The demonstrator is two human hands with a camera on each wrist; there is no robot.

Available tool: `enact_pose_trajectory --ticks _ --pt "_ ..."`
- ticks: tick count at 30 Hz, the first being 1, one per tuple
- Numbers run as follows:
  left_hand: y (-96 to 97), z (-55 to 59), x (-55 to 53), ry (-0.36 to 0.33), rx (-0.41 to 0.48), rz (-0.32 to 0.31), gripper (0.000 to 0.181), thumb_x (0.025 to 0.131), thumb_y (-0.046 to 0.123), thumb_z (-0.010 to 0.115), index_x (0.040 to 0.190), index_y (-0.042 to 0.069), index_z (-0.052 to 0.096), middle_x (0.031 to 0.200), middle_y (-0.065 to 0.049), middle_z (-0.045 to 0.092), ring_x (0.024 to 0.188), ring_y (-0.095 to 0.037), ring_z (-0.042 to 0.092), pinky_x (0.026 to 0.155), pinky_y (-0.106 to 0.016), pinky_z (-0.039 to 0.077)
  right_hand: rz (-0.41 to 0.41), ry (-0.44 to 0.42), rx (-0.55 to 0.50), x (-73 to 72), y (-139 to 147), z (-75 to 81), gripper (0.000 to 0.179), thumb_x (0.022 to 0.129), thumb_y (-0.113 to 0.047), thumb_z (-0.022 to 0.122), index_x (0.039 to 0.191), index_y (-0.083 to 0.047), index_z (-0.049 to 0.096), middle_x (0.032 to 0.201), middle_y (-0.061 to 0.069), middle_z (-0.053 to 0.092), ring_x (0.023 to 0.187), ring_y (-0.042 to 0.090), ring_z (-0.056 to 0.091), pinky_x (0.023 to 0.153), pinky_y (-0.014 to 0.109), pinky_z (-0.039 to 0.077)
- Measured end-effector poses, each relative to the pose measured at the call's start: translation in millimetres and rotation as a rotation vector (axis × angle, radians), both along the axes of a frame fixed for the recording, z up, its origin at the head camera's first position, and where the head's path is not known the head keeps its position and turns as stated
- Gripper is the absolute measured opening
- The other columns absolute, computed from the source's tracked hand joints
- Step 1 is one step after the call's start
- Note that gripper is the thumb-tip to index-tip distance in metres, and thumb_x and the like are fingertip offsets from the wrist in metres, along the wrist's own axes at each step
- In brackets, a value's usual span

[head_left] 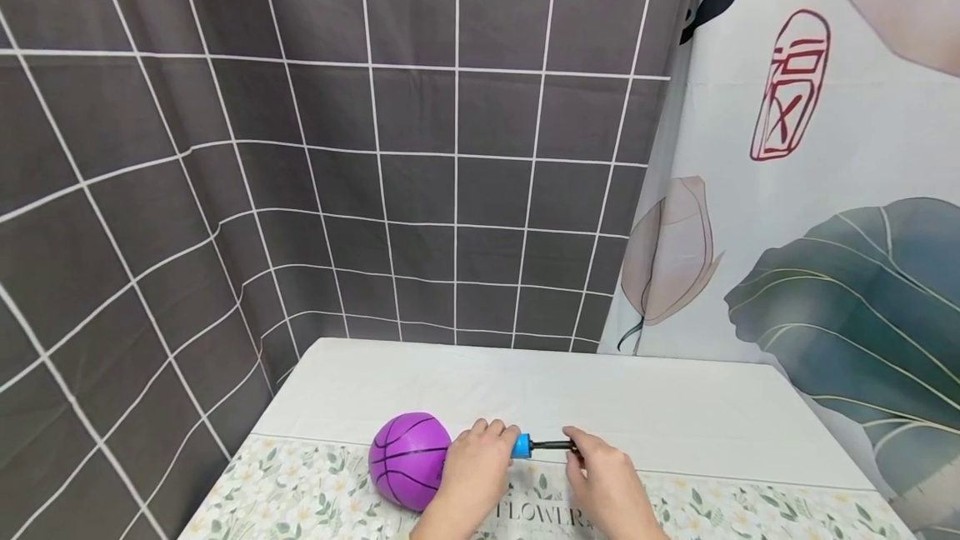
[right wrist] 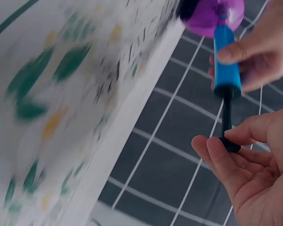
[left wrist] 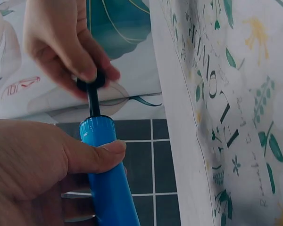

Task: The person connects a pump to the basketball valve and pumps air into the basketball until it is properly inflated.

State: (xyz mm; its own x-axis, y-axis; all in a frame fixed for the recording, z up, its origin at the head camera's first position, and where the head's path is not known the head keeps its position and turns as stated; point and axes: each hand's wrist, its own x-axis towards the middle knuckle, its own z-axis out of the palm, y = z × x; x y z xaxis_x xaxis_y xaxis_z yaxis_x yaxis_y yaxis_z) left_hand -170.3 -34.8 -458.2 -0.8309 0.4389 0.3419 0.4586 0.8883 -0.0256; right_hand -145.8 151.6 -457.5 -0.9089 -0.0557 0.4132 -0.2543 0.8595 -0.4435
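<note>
A blue hand pump [head_left: 521, 446] lies level across the front of the table, its black rod [head_left: 551, 445] drawn partly out to the right. My left hand [head_left: 476, 465] grips the blue barrel [left wrist: 108, 188], thumb laid along it. With thumb and fingers, my right hand [head_left: 611, 482] pinches the black handle [right wrist: 229, 144] at the rod's end. A purple ball [head_left: 405, 461] with black basketball lines is just left of my left hand. In the right wrist view the barrel's far end points at the ball [right wrist: 207, 19]; my left hand hides that end in the head view.
The table carries a white cloth [head_left: 525, 382] at the back and a floral cloth [head_left: 300, 482] with printed lettering in front. Behind hangs a dark grey curtain [head_left: 412, 115] with white grid lines. A white curtain [head_left: 720, 273] with leaf and petal prints hangs at the right.
</note>
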Motion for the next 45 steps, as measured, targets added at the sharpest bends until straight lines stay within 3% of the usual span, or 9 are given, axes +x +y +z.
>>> enact_pose_trajectory --ticks 8,14,22,30,34,39,45 --pt "-1.3 1.5 0.7 0.002 0.001 0.001 0.041 0.076 0.021 0.086 0.115 0.018 0.072 0.096 0.003 0.068 0.086 -0.015 0.061 0.073 -0.029 0.055 -0.072 -0.036 0.02 2.6 37 4.6 0.031 0.089 0.0 0.068 0.119 0.003 0.07 0.107 0.02 0.073 0.085 0.024 0.073 0.069 0.038 0.06" --pt "0.8 1.7 0.7 -0.002 -0.002 0.008 0.042 0.076 0.016 0.084 0.116 0.017 0.072 0.097 0.002 0.068 0.087 -0.015 0.061 0.073 -0.03 0.055 -0.087 -0.028 0.037 4.3 44 5.9 0.03 0.088 0.0 0.068 0.118 0.003 0.071 0.106 0.019 0.074 0.083 0.023 0.073 0.068 0.038 0.06" --pt "2.1 -0.5 0.1 0.102 -0.091 0.006 0.038 0.078 0.016 0.082 0.115 0.017 0.072 0.097 0.002 0.068 0.085 -0.015 0.06 0.069 -0.03 0.054 -0.069 -0.017 0.078 2.9 24 6.3 0.029 0.089 0.0 0.067 0.117 0.007 0.069 0.108 0.023 0.073 0.098 0.038 0.072 0.081 0.049 0.059" --pt "5.4 -1.4 3.1 0.159 -0.11 -0.024 0.039 0.073 0.018 0.086 0.109 0.014 0.073 0.092 0.001 0.067 0.081 -0.015 0.059 0.066 -0.028 0.053 -0.064 -0.038 0.087 3.2 -12 4.2 0.026 0.089 -0.002 0.069 0.114 0.006 0.07 0.105 0.02 0.074 0.094 0.035 0.074 0.08 0.046 0.06" --pt "7.8 -4.4 3.2 0.173 -0.108 -0.037 0.033 0.077 0.02 0.085 0.106 0.013 0.073 0.089 0.001 0.066 0.079 -0.015 0.059 0.065 -0.028 0.052 -0.035 -0.031 0.082 2.6 -27 2.9 0.025 0.089 -0.003 0.07 0.113 0.005 0.071 0.103 0.019 0.075 0.092 0.032 0.074 0.077 0.043 0.061" --pt "6.4 -6.8 2.6 0.157 -0.114 -0.035 0.033 0.078 0.022 0.084 0.109 0.014 0.074 0.092 0.001 0.068 0.081 -0.015 0.06 0.068 -0.029 0.054 0.014 0.001 0.067 1.2 -36 1.2 0.024 0.088 -0.003 0.072 0.111 0.004 0.072 0.101 0.017 0.075 0.087 0.03 0.075 0.072 0.04 0.062" --pt "0.5 -3.6 2.1 0.068 -0.071 -0.021 0.038 0.075 0.017 0.086 0.11 0.015 0.071 0.095 0.002 0.067 0.085 -0.015 0.059 0.073 -0.03 0.054 0.032 -0.009 0.057 -0.1 -27 0.0 0.023 0.088 -0.004 0.073 0.11 0.0 0.074 0.099 0.013 0.076 0.082 0.024 0.074 0.067 0.036 0.06"
